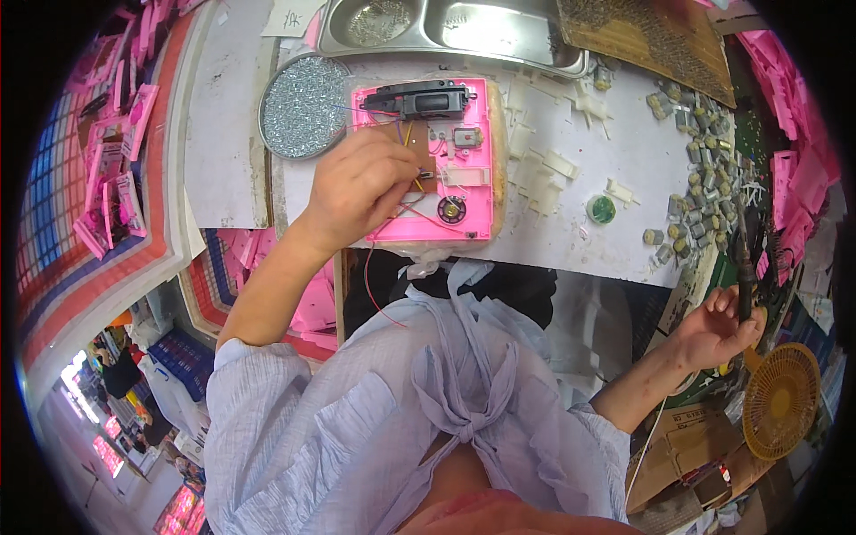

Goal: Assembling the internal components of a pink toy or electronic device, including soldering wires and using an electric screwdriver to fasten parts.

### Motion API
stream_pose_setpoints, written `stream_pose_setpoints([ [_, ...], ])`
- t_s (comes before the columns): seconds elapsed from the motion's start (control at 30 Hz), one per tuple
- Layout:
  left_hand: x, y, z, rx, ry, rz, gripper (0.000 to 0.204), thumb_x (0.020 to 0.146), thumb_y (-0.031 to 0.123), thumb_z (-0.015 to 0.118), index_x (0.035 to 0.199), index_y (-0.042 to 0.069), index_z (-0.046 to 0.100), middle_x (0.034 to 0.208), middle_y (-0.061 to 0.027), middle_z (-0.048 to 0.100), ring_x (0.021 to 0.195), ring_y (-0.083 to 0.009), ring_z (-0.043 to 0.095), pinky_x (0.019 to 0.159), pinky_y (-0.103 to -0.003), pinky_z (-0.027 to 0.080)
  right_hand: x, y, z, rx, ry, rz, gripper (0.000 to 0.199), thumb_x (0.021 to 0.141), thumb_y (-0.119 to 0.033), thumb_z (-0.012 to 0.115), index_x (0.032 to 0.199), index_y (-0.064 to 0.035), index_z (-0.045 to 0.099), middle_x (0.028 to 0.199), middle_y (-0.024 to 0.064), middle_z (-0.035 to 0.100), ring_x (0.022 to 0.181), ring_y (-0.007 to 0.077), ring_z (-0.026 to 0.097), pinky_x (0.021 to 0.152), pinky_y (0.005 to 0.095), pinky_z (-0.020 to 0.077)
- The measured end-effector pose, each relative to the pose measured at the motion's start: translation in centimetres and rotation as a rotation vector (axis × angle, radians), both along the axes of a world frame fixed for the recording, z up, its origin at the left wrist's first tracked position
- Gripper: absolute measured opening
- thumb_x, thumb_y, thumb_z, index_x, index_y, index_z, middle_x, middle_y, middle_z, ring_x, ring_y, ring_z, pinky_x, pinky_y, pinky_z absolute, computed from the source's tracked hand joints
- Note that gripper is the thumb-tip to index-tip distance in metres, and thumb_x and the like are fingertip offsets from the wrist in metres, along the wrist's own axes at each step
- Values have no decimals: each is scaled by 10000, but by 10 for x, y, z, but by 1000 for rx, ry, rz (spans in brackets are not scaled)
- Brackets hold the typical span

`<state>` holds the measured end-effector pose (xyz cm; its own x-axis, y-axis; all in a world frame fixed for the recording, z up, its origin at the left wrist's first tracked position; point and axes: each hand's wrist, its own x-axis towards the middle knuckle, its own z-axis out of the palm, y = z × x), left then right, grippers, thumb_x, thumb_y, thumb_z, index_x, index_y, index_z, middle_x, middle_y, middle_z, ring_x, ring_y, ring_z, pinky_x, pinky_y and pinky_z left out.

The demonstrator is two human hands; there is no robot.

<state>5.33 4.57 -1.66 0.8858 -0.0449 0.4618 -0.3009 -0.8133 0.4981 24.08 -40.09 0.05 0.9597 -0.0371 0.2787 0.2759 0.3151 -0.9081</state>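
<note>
A pink plastic casing (480, 205) lies on a wrapped pad on the table before me. Inside it are a black housing (437, 103), a small motor (467, 137), a white plastic gearbox piece (465, 176) and a round speaker (452, 209). My left hand (364, 185) reaches over the casing's left side, fingers pinched together among thin wires. What lies between the fingertips is hidden. From beneath that hand a red wire (370, 283) hangs past the table's front edge. Off at the right, my right hand (718, 330) grips the dark handle of a soldering iron (745, 267), tip pointing away.
A round tin of screws (305, 107) stands left of the casing. Behind are a steel tray (499, 31) and a brown board (651, 45). White plastic parts (539, 178), a green-filled cup (601, 209) and many motors (700, 192) lie rightward. A yellow fan (782, 401) stands below my right hand.
</note>
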Motion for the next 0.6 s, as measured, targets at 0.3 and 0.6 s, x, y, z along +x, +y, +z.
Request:
stream_pose_setpoints([
  [0.3, 9, -8, 9, 121, -53, 123, 253, 714, -15, 781, 925, 61, 665, 938, -87, 706, 869, -291, 682, 762, -386, 529, -8, 24, -8, 2, 4, 128, 183, 1045, -261, 538, 1138, -104, 548, 952, 42, 536, 784, 134, 462, 642, 296, 391],
  [0.6, 1, -24, -4, -29, -62, 158, 246, 756, -99, 763, 942, 35, 673, 958, -114, 729, 952, -303, 718, 818, -390, 557, -9, 53, 1, -33, 22, 153, 140, 1025, -234, 541, 1039, -109, 482, 848, 30, 446, 755, 137, 435, 622, 288, 381],
])
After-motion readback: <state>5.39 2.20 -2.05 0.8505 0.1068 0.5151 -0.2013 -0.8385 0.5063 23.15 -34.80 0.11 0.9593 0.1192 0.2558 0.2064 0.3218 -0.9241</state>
